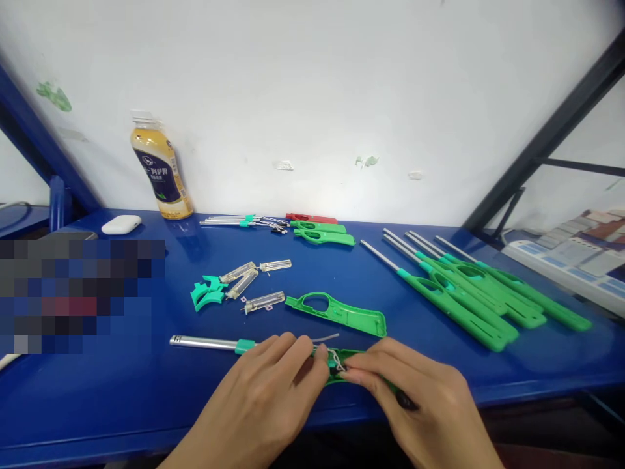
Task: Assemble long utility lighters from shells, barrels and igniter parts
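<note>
clearly, the blue table is the biggest surface bearing things, with the pale wall behind it at twelve o'clock. taking the open green shell between the hands as the dial's centre, the assembled green lighters fan out at two o'clock. the left hand curls down over that shell, fingers closed on it; its silver tube points to nine. the right hand has thumb and forefinger pinched shut on the twisted white wire, and a dark rounded end shows beneath its fingers. the yellow bottle stands at ten. an empty green half-shell lies close by at twelve, beyond it red and green shells, with tubes and wires at eleven. smaller still, at ten: the white case, clear tanks and teal pieces.
</note>
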`<control>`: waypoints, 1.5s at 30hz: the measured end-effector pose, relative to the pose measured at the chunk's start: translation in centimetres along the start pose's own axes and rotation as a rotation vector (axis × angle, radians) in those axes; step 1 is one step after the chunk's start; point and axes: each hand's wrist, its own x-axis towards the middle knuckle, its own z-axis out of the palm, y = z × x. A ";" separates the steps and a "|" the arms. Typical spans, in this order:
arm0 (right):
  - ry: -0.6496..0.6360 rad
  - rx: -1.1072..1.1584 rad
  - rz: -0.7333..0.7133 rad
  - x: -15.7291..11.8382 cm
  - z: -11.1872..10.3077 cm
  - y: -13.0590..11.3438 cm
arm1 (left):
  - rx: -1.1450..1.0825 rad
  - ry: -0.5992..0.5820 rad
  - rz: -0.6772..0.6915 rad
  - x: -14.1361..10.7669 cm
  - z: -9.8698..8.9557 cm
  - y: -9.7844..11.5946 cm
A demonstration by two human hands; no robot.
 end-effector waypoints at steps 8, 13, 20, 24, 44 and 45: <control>-0.033 -0.168 -0.059 -0.2 0.2 0.4 | 0.032 -0.128 0.067 0.7 -1.1 -0.2; 0.038 -0.148 -0.029 -0.1 0.5 0.1 | 0.073 -0.066 0.059 0.6 -1.1 -0.1; 0.076 -0.098 -0.044 0.5 0.5 -0.1 | 0.090 -0.022 0.064 0.5 -1.0 0.0; 0.112 -0.076 -0.050 0.9 0.5 -0.4 | 0.083 -0.009 0.074 0.7 -0.9 -0.1; 0.121 -0.131 -0.092 0.5 0.1 -1.0 | 0.062 0.002 0.082 0.6 -0.6 -0.2; 0.116 -0.145 -0.091 0.3 0.0 -1.1 | 0.074 -0.018 0.094 0.6 -0.7 -0.2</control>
